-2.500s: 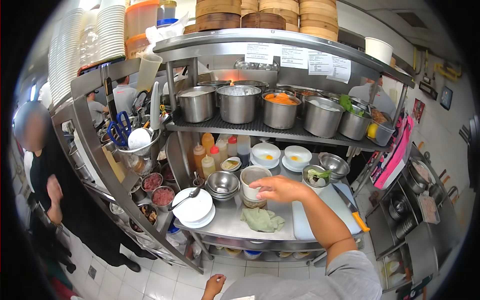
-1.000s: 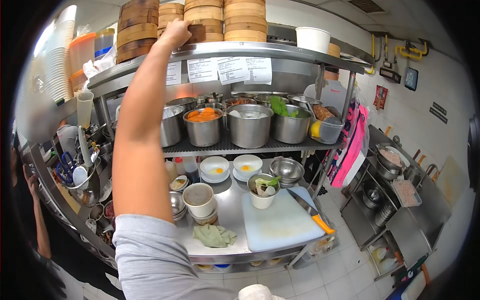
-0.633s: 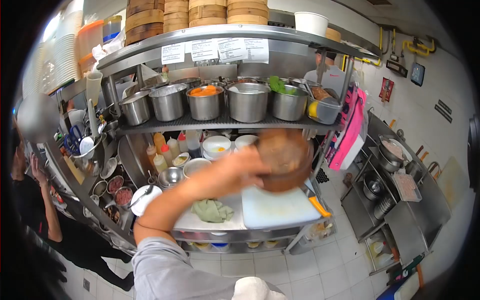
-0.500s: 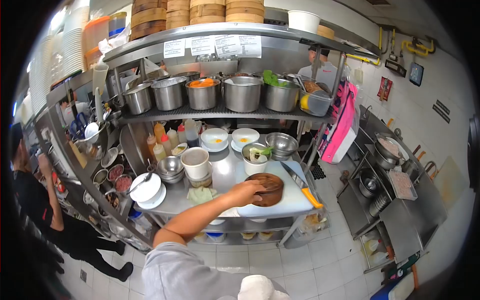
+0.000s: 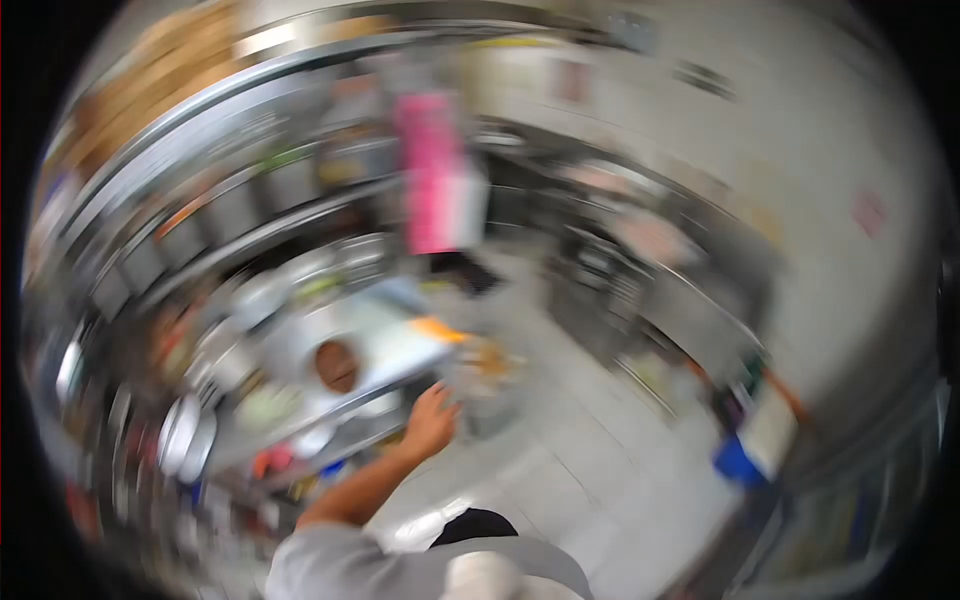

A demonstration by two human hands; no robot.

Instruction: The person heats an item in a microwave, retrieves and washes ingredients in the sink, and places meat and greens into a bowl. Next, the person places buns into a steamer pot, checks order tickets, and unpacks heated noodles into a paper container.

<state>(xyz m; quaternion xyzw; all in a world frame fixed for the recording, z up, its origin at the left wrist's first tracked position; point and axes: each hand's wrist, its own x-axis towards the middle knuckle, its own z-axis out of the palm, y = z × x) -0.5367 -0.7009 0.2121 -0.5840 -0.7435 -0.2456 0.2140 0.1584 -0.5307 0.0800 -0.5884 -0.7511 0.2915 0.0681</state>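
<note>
My left hand (image 5: pixel 432 420) hangs in the air in front of the work table's right corner, blurred by motion. Its fingers look loosely bent and a little apart, and I see nothing in them. Up and to the left of it, a round brown wooden piece (image 5: pixel 337 366) lies on the white cutting board (image 5: pixel 385 345), out of the hand's touch. A knife with an orange handle (image 5: pixel 437 329) rests at the board's right edge. My right hand is outside the view.
Steel pots (image 5: pixel 240 205) line the shelf above the table. White bowls (image 5: pixel 187 440) stand at the table's left end. A pink and white bag (image 5: pixel 430 175) hangs at the shelf's right end. A steel counter (image 5: pixel 690 310) runs along the right wall.
My left hand has let go of the round wooden piece and drawn back from the board. The view has swung to the right, so the table now appears further left and tilted.
</note>
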